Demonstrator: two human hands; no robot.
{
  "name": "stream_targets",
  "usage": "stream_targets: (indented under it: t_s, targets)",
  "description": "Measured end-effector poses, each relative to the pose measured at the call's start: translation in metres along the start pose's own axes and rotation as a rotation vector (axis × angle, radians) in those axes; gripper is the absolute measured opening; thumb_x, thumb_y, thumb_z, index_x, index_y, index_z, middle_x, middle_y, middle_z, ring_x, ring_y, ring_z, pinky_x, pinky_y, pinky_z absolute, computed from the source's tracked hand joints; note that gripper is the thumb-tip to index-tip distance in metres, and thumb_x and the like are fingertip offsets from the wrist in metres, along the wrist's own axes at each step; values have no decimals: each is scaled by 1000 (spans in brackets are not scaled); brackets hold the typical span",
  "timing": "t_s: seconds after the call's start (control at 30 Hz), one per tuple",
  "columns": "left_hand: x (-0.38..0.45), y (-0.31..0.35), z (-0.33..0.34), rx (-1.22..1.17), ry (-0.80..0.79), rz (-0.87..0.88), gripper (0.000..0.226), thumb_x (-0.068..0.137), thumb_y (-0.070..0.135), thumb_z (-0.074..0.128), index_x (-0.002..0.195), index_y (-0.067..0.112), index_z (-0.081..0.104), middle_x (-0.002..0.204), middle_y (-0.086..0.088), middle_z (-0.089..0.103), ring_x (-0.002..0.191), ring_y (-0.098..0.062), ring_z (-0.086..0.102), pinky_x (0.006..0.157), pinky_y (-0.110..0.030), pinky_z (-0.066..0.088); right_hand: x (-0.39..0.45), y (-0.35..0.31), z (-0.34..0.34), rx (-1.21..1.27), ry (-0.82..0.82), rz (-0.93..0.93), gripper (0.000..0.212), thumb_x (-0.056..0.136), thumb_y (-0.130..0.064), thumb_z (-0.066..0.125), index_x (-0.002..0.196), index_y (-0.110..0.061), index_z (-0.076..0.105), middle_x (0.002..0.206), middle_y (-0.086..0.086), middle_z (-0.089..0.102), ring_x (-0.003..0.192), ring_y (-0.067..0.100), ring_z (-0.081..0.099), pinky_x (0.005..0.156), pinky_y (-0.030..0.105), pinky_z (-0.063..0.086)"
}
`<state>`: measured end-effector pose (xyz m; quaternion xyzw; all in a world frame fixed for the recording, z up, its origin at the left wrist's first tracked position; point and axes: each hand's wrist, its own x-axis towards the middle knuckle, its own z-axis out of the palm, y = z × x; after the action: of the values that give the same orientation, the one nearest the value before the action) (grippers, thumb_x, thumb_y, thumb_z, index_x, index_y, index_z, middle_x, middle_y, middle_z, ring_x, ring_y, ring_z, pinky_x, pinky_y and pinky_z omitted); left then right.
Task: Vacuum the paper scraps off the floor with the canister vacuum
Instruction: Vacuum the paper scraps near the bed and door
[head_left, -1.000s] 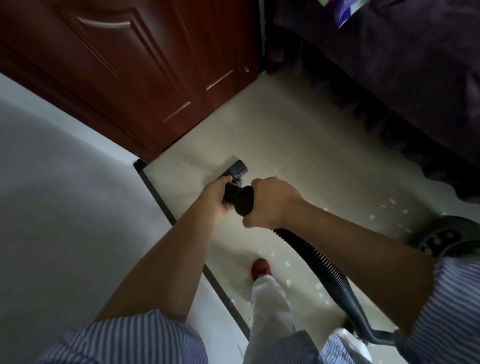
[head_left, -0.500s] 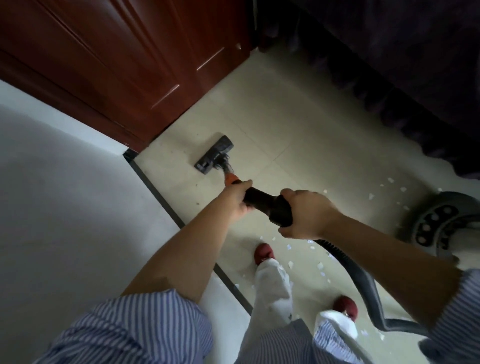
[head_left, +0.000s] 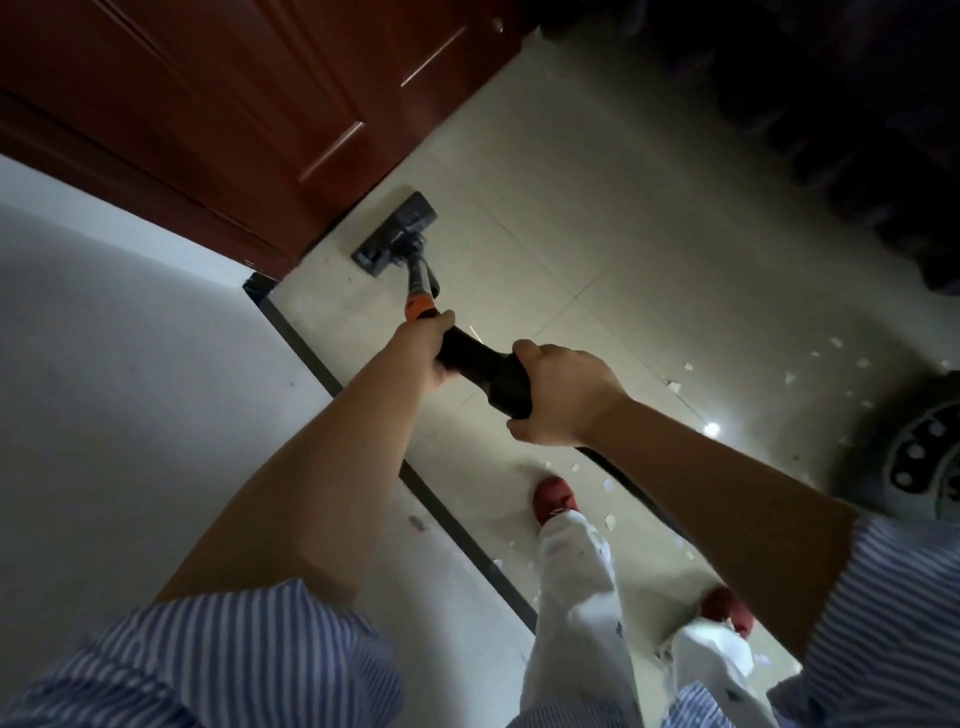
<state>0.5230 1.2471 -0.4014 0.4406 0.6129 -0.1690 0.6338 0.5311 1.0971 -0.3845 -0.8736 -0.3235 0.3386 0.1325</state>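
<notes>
Vacuum wand (head_left: 480, 364) gripped by both your hands, left hand (head_left: 428, 345) ahead, right hand (head_left: 563, 397) behind, floor head (head_left: 397, 234) on tile beside the red door (head_left: 234, 104), paper scraps (head_left: 675, 385) near canister (head_left: 917, 457).

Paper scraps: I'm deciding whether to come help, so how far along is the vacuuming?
Done: tile around the floor head by the wooden door looks clear. In hand: left hand and right hand grip the wand. Left: paper scraps near the canister and red shoes.
</notes>
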Motion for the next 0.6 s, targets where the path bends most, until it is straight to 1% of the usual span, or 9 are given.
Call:
stream_targets:
  t_s: [0.13, 0.2, 0.27, 0.33, 0.4, 0.43, 0.47, 0.53, 0.6]
  targets:
    - [18, 14, -12, -18, -5, 14, 47, 96, 15, 52, 138, -1, 36, 134, -23, 49, 122, -36, 52, 100, -46, 46, 23, -5, -1, -6, -26, -18, 46, 76, -30, 62, 115, -14, 43, 84, 0, 48, 71, 22, 49, 57, 26, 37]
    - [21, 11, -10, -18, -19, -14, 47, 94, 14, 54, 136, -2, 38, 132, -23, 51, 120, -36, 53, 99, -46, 46, 22, 1, 1, 48, -67, -5, 49, 74, -26, 65, 116, -14, 42, 82, 0, 48, 71, 22, 50, 54, 25, 37]
    - [17, 2, 1, 19, -28, -44, 46, 92, 12, 57, 133, -2, 40, 126, -22, 54, 118, -34, 55, 96, -42, 49, 13, 13, 3, 107, -121, 28, 54, 72, -22, 68, 118, -15, 41, 84, 2, 49, 73, 22, 51, 57, 27, 41]
    - [10, -5, 19, 50, -16, -70, 44, 90, 10, 59, 129, -1, 43, 118, -20, 55, 117, -32, 56, 87, -38, 50, 4, 28, 1, 125, -140, 43, 55, 72, -20, 69, 119, -15, 41, 85, 3, 51, 76, 22, 52, 62, 30, 44]
    - [5, -11, 37, 57, -20, -90, 33, 89, 8, 59, 119, 0, 46, 111, -17, 54, 116, -29, 56, 81, -36, 49, -8, 43, -7, 106, -129, 43, 53, 72, -19, 68, 118, -15, 42, 83, 2, 50, 76, 22, 51, 61, 29, 42]
    - [1, -14, 44, 57, -28, -93, 24, 89, 7, 60, 109, 0, 48, 106, -16, 54, 113, -28, 57, 80, -36, 49, -15, 49, -12, 99, -116, 40, 52, 72, -20, 68, 117, -15, 43, 80, 1, 48, 75, 21, 51, 60, 27, 40]
    - [-2, -19, 51, 58, -43, -89, 20, 88, 7, 60, 103, 1, 48, 100, -14, 55, 106, -28, 59, 78, -35, 49, -25, 56, -17, 93, -96, 36, 51, 72, -20, 68, 116, -16, 43, 76, -1, 46, 73, 20, 50, 57, 26, 38]
    - [-13, -35, 71, 49, -75, -68, 23, 87, 6, 61, 104, 2, 46, 88, -13, 56, 85, -27, 60, 76, -34, 49, -56, 73, -28, 71, -59, 31, 48, 72, -22, 66, 113, -17, 43, 69, -5, 42, 68, 20, 48, 51, 24, 34]
    - [-19, -56, 84, 20, -92, -62, 26, 85, 4, 61, 107, 3, 46, 85, -13, 56, 76, -25, 58, 73, -35, 50, -84, 85, -34, 52, -41, 29, 44, 72, -24, 65, 111, -20, 43, 66, -7, 40, 65, 19, 47, 48, 22, 31]
